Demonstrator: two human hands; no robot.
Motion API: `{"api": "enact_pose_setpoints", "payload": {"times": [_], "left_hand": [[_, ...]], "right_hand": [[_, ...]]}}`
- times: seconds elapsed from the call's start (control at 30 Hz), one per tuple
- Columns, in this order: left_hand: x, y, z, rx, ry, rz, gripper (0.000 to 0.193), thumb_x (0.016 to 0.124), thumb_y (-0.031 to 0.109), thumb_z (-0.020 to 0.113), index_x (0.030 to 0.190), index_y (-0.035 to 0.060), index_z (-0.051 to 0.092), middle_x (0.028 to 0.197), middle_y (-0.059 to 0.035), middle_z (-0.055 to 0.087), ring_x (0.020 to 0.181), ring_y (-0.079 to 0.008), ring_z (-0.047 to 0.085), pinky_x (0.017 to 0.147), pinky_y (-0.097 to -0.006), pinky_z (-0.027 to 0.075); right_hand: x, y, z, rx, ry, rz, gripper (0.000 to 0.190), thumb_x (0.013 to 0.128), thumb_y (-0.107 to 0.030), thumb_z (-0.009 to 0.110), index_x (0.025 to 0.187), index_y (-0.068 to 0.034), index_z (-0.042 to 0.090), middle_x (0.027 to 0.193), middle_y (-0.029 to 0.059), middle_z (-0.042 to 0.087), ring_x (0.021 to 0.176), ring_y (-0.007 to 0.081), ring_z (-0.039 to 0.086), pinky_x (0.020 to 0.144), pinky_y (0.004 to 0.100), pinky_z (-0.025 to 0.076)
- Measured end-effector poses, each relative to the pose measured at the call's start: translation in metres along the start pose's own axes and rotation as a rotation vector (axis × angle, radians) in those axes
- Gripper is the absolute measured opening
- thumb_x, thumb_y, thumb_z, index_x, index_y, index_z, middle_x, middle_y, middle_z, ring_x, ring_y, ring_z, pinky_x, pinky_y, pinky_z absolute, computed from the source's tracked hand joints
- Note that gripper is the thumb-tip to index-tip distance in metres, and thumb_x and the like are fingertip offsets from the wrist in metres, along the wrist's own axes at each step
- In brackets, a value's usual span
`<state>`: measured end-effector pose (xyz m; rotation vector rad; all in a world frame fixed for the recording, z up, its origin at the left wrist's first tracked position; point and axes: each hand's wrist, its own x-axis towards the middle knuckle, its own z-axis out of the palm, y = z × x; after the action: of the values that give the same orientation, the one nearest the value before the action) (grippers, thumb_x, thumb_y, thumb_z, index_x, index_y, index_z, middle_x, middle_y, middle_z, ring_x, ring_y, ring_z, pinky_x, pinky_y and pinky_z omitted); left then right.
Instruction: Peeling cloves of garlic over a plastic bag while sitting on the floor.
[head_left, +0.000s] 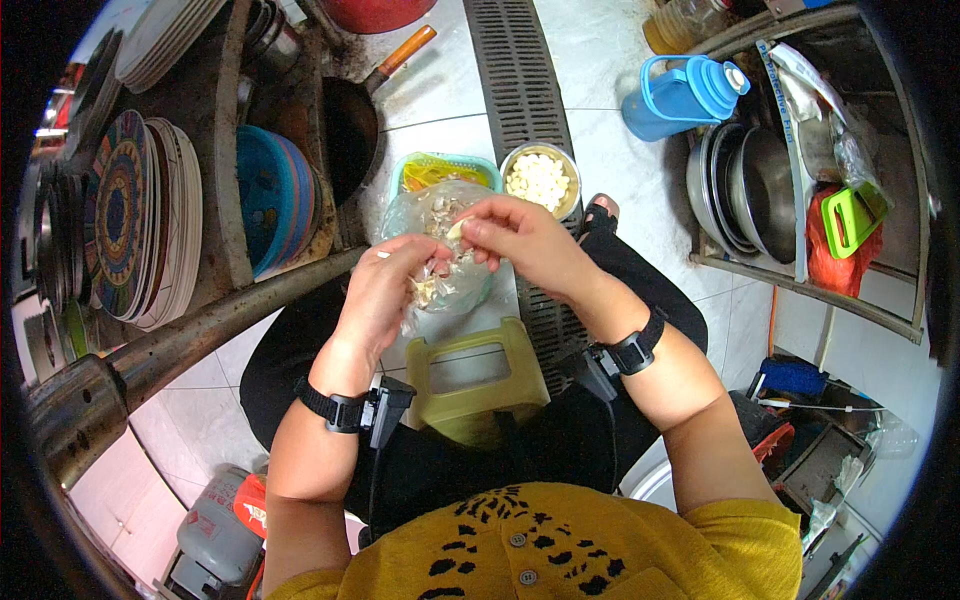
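Observation:
My right hand (529, 241) pinches a pale garlic clove (454, 229) between thumb and fingertips. Close by on the left, the fingers of my left hand (381, 283) are curled, with thin garlic skin or plastic near them; what they hold is hidden. Under both hands sits a clear plastic bag (401, 214) with papery garlic skins (435, 289) in and on it. Just beyond, a metal bowl (576, 184) contains many peeled garlic cloves (535, 180). Left of that bowl, a turquoise basket (396, 174) holds yellow netting (442, 173).
A yellow-green plastic stool (529, 367) stands between my legs. Beneath the bowl runs a slotted floor drain (517, 82). At left, a rack (232, 150) bears stacked plates (169, 225); at right, a blue jug (660, 101) stands beside a shelf of metal basins (765, 195).

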<state>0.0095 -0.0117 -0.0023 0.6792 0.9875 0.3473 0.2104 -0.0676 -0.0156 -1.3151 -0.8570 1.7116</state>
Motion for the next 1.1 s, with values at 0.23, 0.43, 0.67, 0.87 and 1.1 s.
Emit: {"api": "enact_pose_setpoints", "payload": {"times": [0.23,0.43,0.67,0.87,1.1], "left_hand": [[0.001,-0.011,0.002,0.010,0.074,0.078,0.019,0.084,-0.002,0.060,0.103,0.0021,0.060,0.097,-0.0053,0.060,0.083,-0.0121,0.058,0.073,-0.0224,0.046],[0.004,-0.015,-0.008,0.245,0.009,0.008,0.038,0.082,0.000,0.065,0.119,0.0027,0.057,0.101,-0.0033,0.059,0.082,-0.0096,0.055,0.076,-0.0226,0.045],[0.002,-0.009,0.001,0.088,0.015,0.018,0.041,0.087,0.001,0.067,0.126,0.0020,0.055,0.113,-0.0038,0.061,0.096,-0.0114,0.060,0.084,-0.0261,0.049],[0.006,-0.012,0.004,0.081,-0.026,0.104,0.044,0.088,0.003,0.068,0.129,0.0010,0.054,0.112,-0.0041,0.062,0.095,-0.0114,0.061,0.084,-0.0246,0.050],[0.009,-0.019,0.005,0.399,0.074,0.340,0.042,0.084,0.006,0.073,0.124,0.0025,0.061,0.105,-0.0034,0.067,0.090,-0.0097,0.059,0.082,-0.0262,0.050]], "right_hand": [[0.002,0.017,-0.050,-0.045,0.482,0.074,0.018,0.095,-0.010,0.060,0.111,-0.002,0.060,0.076,-0.0013,0.060,0.063,0.0062,0.055,0.057,0.0196,0.046],[-0.004,0.038,-0.086,-0.399,0.741,0.030,0.037,0.088,-0.012,0.066,0.122,0.001,0.058,0.081,0.0050,0.066,0.070,0.0114,0.062,0.066,0.0277,0.052],[-0.008,0.026,-0.040,-0.567,0.520,-0.196,0.023,0.095,-0.016,0.060,0.114,-0.003,0.066,0.080,-0.0008,0.063,0.069,0.0057,0.054,0.063,0.0224,0.046],[-0.010,0.012,0.002,-0.458,0.163,-0.232,0.023,0.098,-0.016,0.057,0.113,0.000,0.064,0.081,0.0011,0.062,0.072,0.0069,0.056,0.064,0.0232,0.046],[-0.012,0.009,0.015,-0.411,0.185,-0.267,0.021,0.094,-0.012,0.062,0.111,0.000,0.063,0.087,0.0051,0.064,0.075,0.0108,0.059,0.068,0.0269,0.049]]}}
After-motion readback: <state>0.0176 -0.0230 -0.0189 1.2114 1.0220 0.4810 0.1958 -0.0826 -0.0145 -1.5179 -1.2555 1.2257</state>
